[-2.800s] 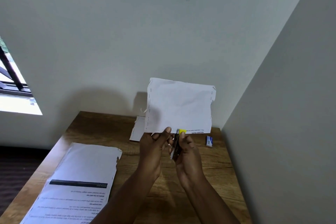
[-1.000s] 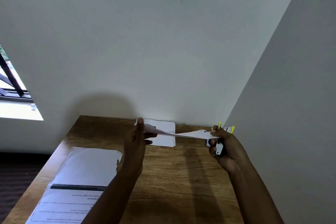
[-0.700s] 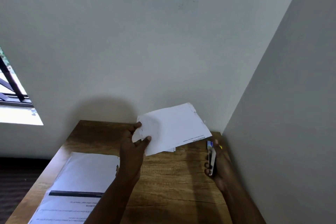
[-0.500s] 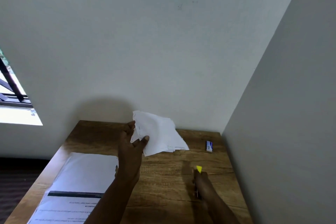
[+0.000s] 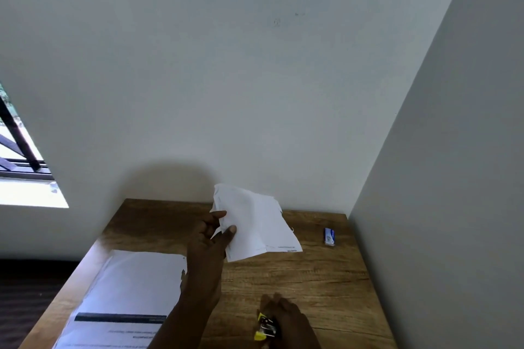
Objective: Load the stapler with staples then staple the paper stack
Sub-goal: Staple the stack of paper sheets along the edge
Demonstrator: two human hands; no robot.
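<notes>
My left hand [image 5: 208, 246] pinches the left edge of a small white paper stack [image 5: 255, 224] and holds it tilted above the back of the wooden table [image 5: 312, 280]. Near the table's front edge my right hand [image 5: 286, 320] grips a small stapler [image 5: 265, 327] with yellow parts; only its left side shows past my fingers. A small blue and white staple box [image 5: 329, 236] lies on the table at the back right, apart from both hands.
A large sheaf of printed white sheets [image 5: 124, 297] with a dark band lies on the table's left half. Walls close the table at the back and right. A window [image 5: 17, 156] is at far left.
The stapler came off the paper's edge. My right hand carried it from the back right down to the table's front. My left hand kept the paper, which swung from edge-on to tilted.
</notes>
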